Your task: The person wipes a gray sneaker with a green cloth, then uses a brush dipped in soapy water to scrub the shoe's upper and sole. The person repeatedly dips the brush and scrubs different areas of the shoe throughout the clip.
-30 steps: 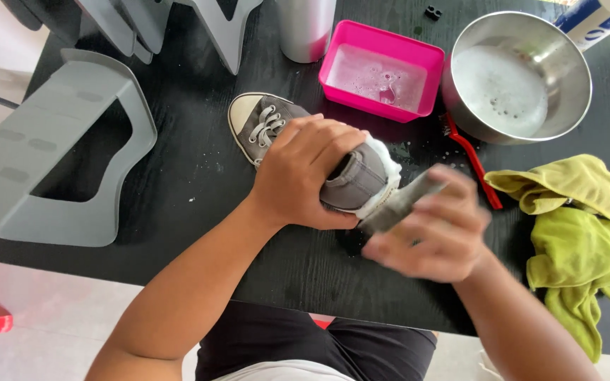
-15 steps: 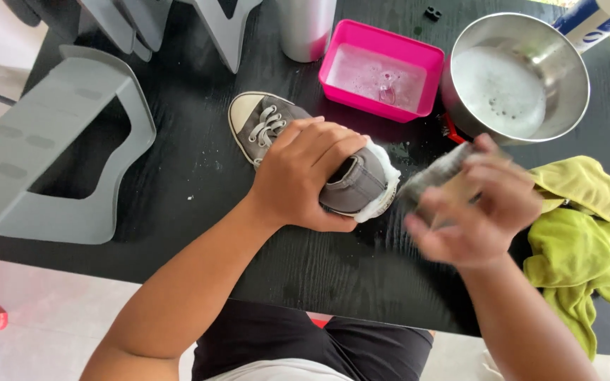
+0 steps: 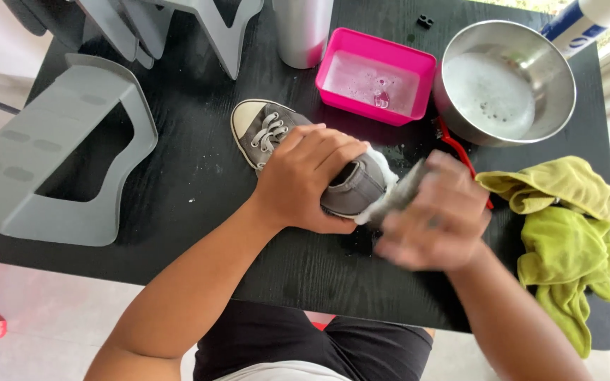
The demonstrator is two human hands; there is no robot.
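Note:
A small grey sneaker point(image 3: 271, 130) with white laces and a white toe cap lies on the black table point(image 3: 178, 190). My left hand point(image 3: 308, 176) clamps over its middle and heel and holds it down. My right hand point(image 3: 435, 215), blurred by motion, grips a grey cloth or sponge point(image 3: 397, 194) pressed against the soapy white heel of the shoe.
A pink tub of soapy water point(image 3: 375, 74) and a steel bowl of suds point(image 3: 506, 81) stand behind the shoe. A red-handled brush point(image 3: 453, 144) lies between them. Yellow-green cloths point(image 3: 566, 226) are heaped at right; grey plastic stands point(image 3: 51, 162) at left, a metal cylinder point(image 3: 303, 32) at back.
My right hand swung out to the right and has come back in against the heel of the shoe. My left hand and the shoe have stayed put.

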